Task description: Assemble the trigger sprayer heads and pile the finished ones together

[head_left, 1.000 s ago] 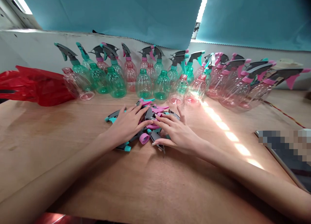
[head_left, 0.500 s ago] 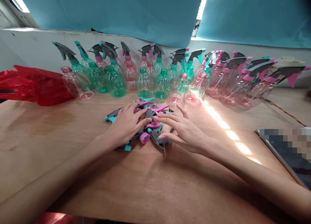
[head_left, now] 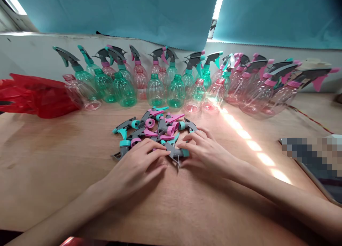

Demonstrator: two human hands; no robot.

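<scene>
Head view: we record a grey sprayer head (head_left: 174,151) between the left hand (head_left: 139,161) and right hand (head_left: 207,150), close by both sets of fingertips (whether gripped, we cannot tell). Both hands are loosely spread, fingers curved. More sprayers (head_left: 162,126) lie beyond; bottles (head_left: 127,91) bound the far side; open tabletop (head_left: 171,210) reaches the near edge.

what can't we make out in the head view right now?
Head view: whatever lies beneath the left grip; the hand covers it.
Head view: whether the right grip touches the near spray head; angle and blur leave it unclear.
Head view: the dark screen's top, masked by pixel blocks; right side cut off by the edge.
Head view: the red bag's left end, cut off.
</scene>
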